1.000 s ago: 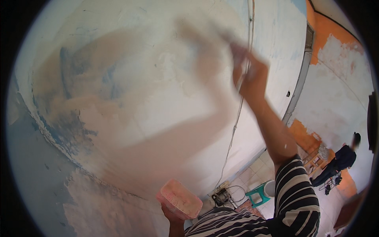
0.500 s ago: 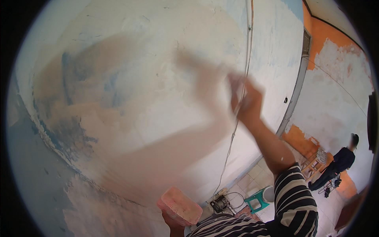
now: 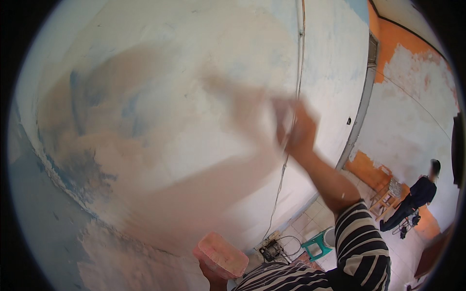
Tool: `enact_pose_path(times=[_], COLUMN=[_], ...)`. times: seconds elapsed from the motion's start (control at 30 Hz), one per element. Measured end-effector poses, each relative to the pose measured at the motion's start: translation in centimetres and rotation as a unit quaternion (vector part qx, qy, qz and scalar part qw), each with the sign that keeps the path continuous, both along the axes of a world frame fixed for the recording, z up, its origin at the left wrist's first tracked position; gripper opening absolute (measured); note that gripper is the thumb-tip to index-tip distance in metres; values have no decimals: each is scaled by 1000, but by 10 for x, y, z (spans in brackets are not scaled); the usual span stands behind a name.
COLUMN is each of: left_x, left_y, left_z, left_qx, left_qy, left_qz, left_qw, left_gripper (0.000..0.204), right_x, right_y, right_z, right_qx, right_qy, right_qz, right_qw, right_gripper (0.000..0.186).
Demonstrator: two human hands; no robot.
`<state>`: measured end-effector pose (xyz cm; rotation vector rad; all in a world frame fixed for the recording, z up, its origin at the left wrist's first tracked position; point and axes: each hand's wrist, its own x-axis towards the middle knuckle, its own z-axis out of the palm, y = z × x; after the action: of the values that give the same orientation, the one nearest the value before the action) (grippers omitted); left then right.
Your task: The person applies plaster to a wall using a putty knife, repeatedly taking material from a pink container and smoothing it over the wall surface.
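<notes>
Smoothing of the wall (image 3: 184,136) seems in hand, your right hand (image 3: 297,127) raised before it with fingers curled, though for blur I cannot tell what they grip. Your left hand (image 3: 210,276) grips the pink tub (image 3: 212,264) below, near your striped shirt (image 3: 286,277); the next pass likely calls for light, even pressure.

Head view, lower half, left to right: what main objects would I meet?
Pink tub held in the left hand → dark device with a looped cable → green stool → striped right sleeve → person in dark clothes.
</notes>
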<state>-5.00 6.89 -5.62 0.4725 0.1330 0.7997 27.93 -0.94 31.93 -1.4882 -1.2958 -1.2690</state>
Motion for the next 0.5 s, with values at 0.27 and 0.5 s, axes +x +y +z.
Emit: enact_pose_path(times=[0.27,0.5], left_x=[5,8], left_y=[-4,-4], left_z=[16,23], left_qx=[-39,-14], left_qy=[6,12], left_qz=[-8,2], left_qw=[999,1000], left_gripper=[69,65], right_x=[3,33], right_y=[40,-8], right_z=[-56,2], right_qx=[-103,-24], right_qy=[-143,104], right_qz=[-26,152], right_qw=[984,983], right_gripper=[30,53])
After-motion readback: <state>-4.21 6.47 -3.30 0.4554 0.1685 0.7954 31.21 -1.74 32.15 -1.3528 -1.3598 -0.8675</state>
